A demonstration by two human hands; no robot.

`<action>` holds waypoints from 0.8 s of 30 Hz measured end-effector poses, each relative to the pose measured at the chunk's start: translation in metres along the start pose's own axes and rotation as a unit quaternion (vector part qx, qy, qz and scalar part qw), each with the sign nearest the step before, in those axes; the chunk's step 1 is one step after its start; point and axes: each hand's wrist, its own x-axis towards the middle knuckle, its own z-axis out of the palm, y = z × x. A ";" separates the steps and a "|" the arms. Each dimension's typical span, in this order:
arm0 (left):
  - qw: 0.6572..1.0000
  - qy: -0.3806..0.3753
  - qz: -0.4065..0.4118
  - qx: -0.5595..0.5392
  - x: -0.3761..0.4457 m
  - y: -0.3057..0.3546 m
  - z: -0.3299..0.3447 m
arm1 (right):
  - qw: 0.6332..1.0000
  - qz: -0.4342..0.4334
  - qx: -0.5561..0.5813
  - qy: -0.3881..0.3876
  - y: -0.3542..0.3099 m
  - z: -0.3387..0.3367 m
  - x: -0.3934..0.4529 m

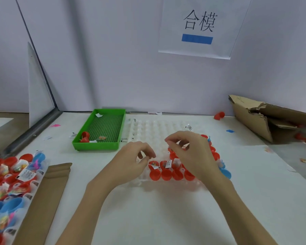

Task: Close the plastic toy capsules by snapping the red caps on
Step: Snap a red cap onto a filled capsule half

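Observation:
A clear blister tray (148, 128) with rows of wells lies in the middle of the white table. Several red capsules (166, 174) fill its near right part. Some stand open with small toys and white labels inside. My left hand (131, 161) hovers over the tray's near left part with curled fingers. Its thumb and forefinger meet beside an open red capsule (153, 165). My right hand (194, 152) is above the red capsules with its fingertips drawn together. I cannot make out anything between the fingers of either hand. A blue capsule (225, 172) shows behind my right wrist.
A green tray (99, 147) holding two red caps stands behind my left hand. Bags of red and blue capsules (11, 179) and a brown cardboard strip (48, 195) lie at the left. Torn cardboard (265, 117) with loose red caps is at the right, and a white wall is behind.

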 end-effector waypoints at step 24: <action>1.000 -0.005 0.012 -0.026 0.001 0.001 -0.004 | 0.990 0.014 0.109 -0.089 0.000 0.011 -0.019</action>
